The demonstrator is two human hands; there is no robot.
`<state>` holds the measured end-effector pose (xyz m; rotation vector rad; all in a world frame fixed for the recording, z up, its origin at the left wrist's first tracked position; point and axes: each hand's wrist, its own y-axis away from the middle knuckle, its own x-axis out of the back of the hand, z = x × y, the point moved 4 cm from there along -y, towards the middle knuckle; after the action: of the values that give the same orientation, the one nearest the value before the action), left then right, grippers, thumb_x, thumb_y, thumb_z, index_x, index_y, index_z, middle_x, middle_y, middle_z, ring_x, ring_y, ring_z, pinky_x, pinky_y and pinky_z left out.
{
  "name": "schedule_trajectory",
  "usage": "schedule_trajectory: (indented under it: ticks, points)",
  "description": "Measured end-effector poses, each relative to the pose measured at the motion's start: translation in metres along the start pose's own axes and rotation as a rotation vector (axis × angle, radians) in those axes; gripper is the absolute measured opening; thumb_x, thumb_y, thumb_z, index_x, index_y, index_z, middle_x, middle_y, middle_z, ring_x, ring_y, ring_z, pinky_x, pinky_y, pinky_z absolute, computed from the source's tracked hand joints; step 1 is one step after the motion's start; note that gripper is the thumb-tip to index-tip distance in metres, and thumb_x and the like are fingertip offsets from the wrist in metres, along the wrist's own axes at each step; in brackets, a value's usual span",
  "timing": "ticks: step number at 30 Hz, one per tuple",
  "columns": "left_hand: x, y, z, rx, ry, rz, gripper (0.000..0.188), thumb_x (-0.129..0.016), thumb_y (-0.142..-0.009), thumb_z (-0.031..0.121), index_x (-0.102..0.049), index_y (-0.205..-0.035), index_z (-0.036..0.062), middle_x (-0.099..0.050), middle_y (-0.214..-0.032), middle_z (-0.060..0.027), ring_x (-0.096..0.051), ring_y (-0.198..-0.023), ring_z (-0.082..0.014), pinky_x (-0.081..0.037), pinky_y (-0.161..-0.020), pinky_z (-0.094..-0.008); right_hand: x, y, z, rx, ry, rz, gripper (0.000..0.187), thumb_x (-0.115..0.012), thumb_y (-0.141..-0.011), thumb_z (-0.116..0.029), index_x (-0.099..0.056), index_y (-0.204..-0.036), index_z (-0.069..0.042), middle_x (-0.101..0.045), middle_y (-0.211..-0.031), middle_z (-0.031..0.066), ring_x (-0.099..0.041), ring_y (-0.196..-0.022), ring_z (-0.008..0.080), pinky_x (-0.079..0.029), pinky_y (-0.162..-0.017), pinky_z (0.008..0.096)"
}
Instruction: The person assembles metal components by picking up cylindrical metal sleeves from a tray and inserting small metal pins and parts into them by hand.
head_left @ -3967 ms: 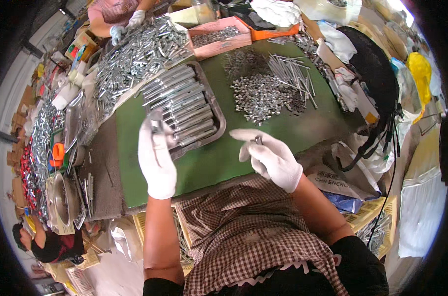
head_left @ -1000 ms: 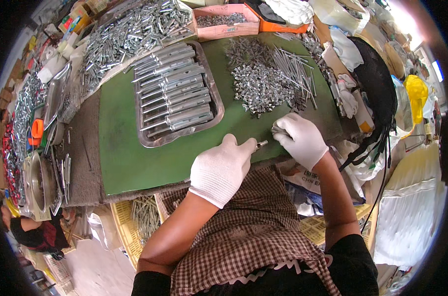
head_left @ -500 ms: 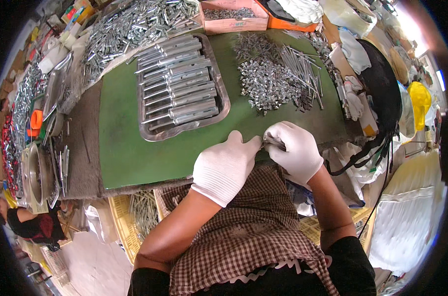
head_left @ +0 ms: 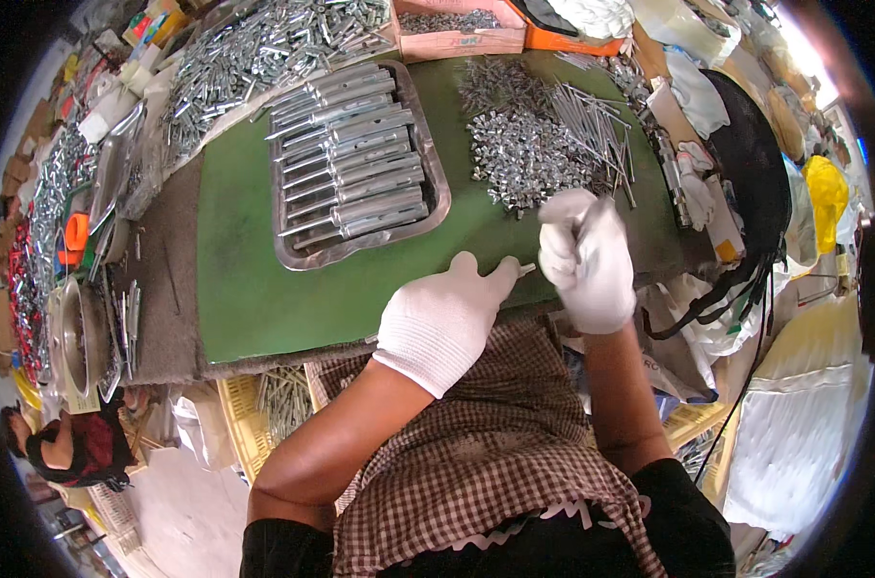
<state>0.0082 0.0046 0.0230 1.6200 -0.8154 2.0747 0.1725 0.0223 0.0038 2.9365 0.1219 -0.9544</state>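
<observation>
Left of centre, a shiny metal tray bears a row of silvery tubes with thin rods reaching left, beside the left hand, mid-frame, whose gloved fingers are closed around a slim metal piece. That piece is probably stiff, light and a little slippery, best gripped round its middle; only its bright, narrow tip shows past the fingertips. Right of centre, below a heap of small glinting parts, the right hand is curled and blurred, its hold impossible to tell.
</observation>
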Motion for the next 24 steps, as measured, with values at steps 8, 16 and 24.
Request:
schedule_trajectory:
  ticks: [8,16,24]
  points:
    - [0.002,-0.004,0.002,0.024,-0.001,-0.083,0.025,-0.061,-0.089,0.024,-0.064,-0.113,0.0190,-0.051,-0.074,-0.0064,-0.058,-0.052,-0.0257,-0.049,-0.046,-0.0385,-0.008,-0.008,0.023,0.263,-0.133,0.017,0.053,-0.038,-0.101,-0.042,-0.048,-0.065,-0.005,-0.033,-0.053,-0.0022,-0.027,-0.045,0.0087,-0.019,-0.042,0.0267]
    - [-0.007,-0.027,0.013,-0.047,-0.176,-0.083,0.016,-0.066,-0.084,0.023,-0.057,-0.088,0.0110,-0.055,-0.075,-0.0073,-0.063,-0.057,-0.0238,-0.049,-0.048,-0.0353,-0.004,-0.005,0.018,0.271,-0.042,0.108,0.059,-0.039,-0.098,-0.046,-0.046,-0.055,-0.006,-0.031,-0.050,-0.0020,-0.025,-0.043,0.0097,-0.016,-0.043,0.0283]
    - [0.041,0.097,-0.040,0.350,0.034,-0.033,0.031,-0.072,-0.083,0.027,-0.068,-0.110,0.0126,-0.065,-0.083,-0.0064,-0.063,-0.061,-0.0237,-0.052,-0.056,-0.0332,0.014,-0.004,0.021,0.235,-0.297,0.014,0.047,-0.041,-0.101,-0.044,-0.053,-0.077,-0.006,-0.032,-0.054,-0.0045,-0.028,-0.045,0.0079,-0.023,-0.041,0.0256]
